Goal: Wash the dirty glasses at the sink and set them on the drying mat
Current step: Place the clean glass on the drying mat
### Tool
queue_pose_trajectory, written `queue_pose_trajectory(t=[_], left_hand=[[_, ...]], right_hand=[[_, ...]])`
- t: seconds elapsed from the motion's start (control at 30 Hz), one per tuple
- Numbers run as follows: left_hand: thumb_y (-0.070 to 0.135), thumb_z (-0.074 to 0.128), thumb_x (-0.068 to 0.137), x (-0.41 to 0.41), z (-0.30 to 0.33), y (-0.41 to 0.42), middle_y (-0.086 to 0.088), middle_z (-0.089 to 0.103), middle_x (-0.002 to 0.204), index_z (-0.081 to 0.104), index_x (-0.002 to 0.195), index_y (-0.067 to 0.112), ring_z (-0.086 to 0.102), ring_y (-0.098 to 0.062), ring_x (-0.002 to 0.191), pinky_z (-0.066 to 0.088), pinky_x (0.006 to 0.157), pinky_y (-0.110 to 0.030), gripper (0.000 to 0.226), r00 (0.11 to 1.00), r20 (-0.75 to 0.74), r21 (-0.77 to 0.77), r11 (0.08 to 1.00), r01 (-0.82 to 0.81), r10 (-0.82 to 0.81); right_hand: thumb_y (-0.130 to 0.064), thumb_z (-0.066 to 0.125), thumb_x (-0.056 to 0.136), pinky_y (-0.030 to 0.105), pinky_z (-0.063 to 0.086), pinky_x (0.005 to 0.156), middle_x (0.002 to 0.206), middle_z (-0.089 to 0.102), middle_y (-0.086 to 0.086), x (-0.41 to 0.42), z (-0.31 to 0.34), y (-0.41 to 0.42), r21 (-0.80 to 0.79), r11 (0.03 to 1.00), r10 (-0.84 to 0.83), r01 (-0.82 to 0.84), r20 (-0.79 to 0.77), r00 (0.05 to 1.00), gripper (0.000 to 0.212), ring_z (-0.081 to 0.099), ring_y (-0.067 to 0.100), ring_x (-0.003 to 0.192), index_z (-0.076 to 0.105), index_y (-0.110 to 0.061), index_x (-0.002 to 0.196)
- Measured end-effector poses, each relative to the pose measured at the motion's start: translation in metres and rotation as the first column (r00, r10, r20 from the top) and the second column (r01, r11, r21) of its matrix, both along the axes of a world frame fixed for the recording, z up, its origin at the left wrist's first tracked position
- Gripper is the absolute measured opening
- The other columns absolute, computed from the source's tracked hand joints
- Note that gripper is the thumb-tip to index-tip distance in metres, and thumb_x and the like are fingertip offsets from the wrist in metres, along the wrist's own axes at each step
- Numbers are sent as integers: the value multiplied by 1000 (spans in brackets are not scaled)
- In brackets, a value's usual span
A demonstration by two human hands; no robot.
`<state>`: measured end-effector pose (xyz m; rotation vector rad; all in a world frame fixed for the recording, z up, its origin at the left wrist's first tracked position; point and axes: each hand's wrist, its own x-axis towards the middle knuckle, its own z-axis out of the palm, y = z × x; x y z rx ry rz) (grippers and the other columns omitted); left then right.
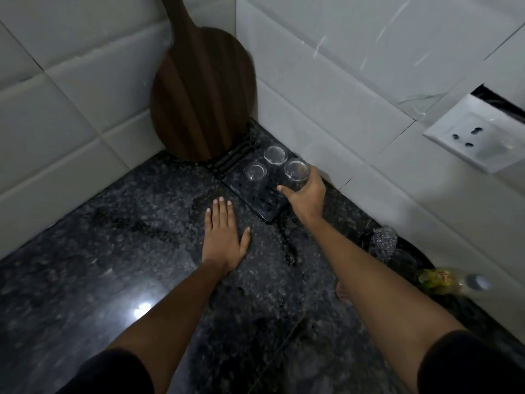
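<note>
Nearest the camera, dark sleeves (113,371) end at the upper arms and both bare forearms reach out over a black speckled stone counter (85,265). The left hand (224,234) lies flat on the counter, palm down and fingers spread, holding nothing. To its right and a little farther, the right hand (305,194) wraps around a clear glass (297,172) that stands on the dark drying mat (255,197). Just left of the held glass stands a second glass (255,171); just beyond it, nearer the wall, a third glass (274,154). Past the mat, a wooden board (203,92) leans in the tiled corner. Right of the gripping arm sit a scrubber (383,241) and a blurred bottle (443,280).
</note>
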<state>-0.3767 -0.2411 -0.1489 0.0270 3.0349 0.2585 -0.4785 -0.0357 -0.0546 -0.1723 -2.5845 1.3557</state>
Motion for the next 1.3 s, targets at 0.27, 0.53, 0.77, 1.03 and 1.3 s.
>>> queue_pose_trajectory(t=[0.27,0.53,0.77,1.03,1.3], left_hand=[[61,21,107,-1,2,-1,-25,6,173,7,165,-3,0,-38,162,5,130,-55,87,1000,3,4,1000,1,-1],[62,20,107,-1,1,-1,-25,4,173,7,165,-2,-2,-37,162,5,130,-54,88,1000,11,4,1000,0,0],[62,19,106,-1,1,-2,-24,3,174,5,165,-2,-3,-36,162,5,131,-54,88,1000,11,25,1000,0,0],[63,17,106,-1,2,-3,-24,6,173,8,165,-2,-1,-36,162,3,131,-52,88,1000,25,51,999,1,-3],[68,22,101,44,30,21,-22,9,174,18,165,1,4,-35,162,3,132,-47,93,983,105,156,979,135,-152]], right_hand=[[-21,100,66,31,58,91,117,68,0,-3,-2,-1,11,1000,1,-1,24,1000,69,66,14,106,63,-13,124],[-23,99,68,38,58,92,116,66,-3,-5,-5,-1,32,999,18,-20,40,999,65,65,15,106,61,-16,120],[-26,98,70,43,57,97,123,67,4,-4,-8,-2,38,999,6,-8,63,998,71,65,19,113,60,-12,128],[-19,95,72,40,51,109,137,62,4,11,1,6,39,999,10,-16,137,990,82,60,19,126,55,-14,143],[-32,82,89,31,44,106,138,55,9,119,42,69,272,942,120,-198,278,953,58,55,26,128,60,-12,139]])
